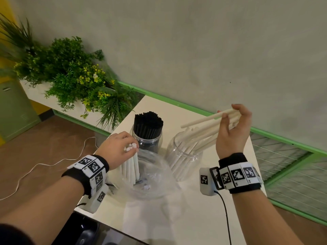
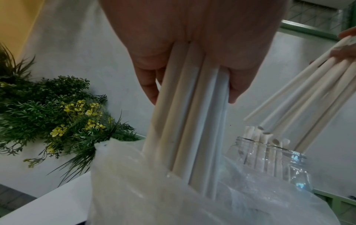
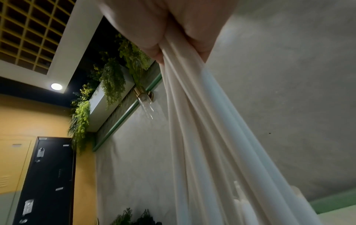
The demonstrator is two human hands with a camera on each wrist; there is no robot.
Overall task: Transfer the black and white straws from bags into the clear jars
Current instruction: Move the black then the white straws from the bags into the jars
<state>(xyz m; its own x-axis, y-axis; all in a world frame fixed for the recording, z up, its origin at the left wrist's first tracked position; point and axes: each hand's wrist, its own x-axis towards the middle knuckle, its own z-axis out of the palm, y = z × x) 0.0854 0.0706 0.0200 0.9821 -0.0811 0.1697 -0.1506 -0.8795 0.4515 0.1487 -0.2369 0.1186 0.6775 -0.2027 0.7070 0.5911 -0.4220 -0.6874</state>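
Note:
My left hand (image 1: 122, 147) grips the tops of several white straws (image 1: 131, 167) that stand upright in a clear plastic bag (image 1: 152, 175) on the white table (image 1: 185, 214); the left wrist view shows these straws (image 2: 188, 118) running from my palm into the bag (image 2: 154, 190). My right hand (image 1: 231, 128) holds a bunch of white straws (image 1: 203, 131) slanted down into the right clear jar (image 1: 184, 156), which has white straws in it. Behind the bag stands a second clear jar (image 1: 146, 138) packed with black straws (image 1: 148, 123). In the right wrist view the held straws (image 3: 208, 144) fan downward.
A planter of green foliage with yellow flowers (image 1: 74, 76) lies at the table's far left. A grey wall with a green ledge (image 1: 177, 101) runs behind the table. A white cord (image 1: 44, 163) trails on the brown floor at the left. A wire grid (image 1: 292, 170) lies right.

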